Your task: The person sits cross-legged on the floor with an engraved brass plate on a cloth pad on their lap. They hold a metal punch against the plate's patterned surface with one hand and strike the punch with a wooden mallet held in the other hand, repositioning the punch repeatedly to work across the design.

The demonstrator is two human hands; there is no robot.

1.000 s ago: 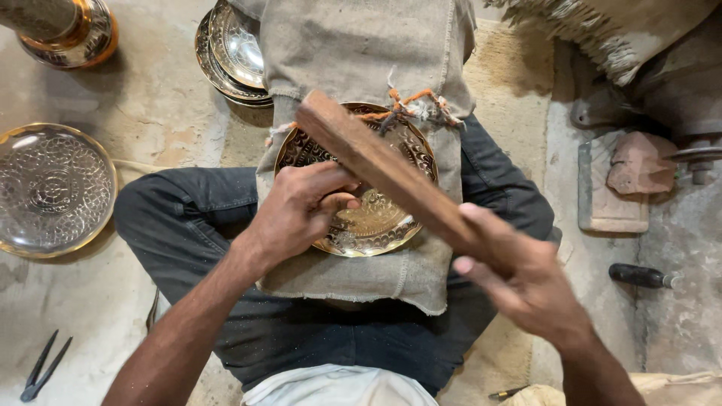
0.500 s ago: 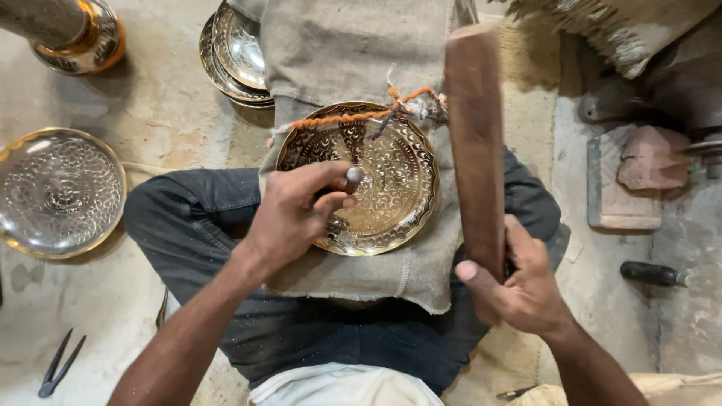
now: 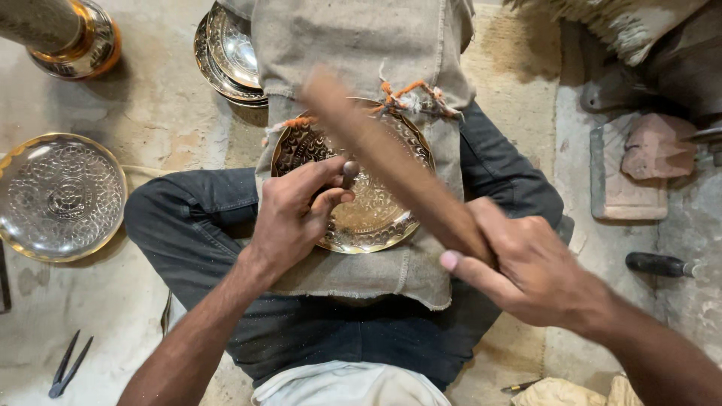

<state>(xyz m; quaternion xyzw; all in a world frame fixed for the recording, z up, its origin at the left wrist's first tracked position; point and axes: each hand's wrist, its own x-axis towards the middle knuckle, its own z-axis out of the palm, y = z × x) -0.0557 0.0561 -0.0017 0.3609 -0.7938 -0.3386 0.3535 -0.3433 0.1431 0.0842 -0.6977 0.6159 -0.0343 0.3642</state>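
Note:
An engraved brass plate point(image 3: 380, 207) lies on burlap cloth point(image 3: 361, 53) over my lap. My left hand point(image 3: 289, 214) pinches a small metal punch point(image 3: 350, 171) upright on the plate's left part. In my right hand point(image 3: 526, 263) is a long wooden stick point(image 3: 391, 165), which slants up and left across the plate. Its far end is blurred and lies just above the punch. Orange and white string point(image 3: 410, 94) is tied at the plate's far rim.
A silver engraved plate point(image 3: 60, 195) lies on the floor at left. Stacked plates point(image 3: 226, 53) sit at top, a brass vessel point(image 3: 71, 37) top left. Pliers point(image 3: 68, 365) lie bottom left. Bricks point(image 3: 639, 165) and a dark tool point(image 3: 662, 265) are at right.
The stick stood upright half a second ago. My right hand has swung it down and left over the plate toward the punch. My left hand has stayed on the punch.

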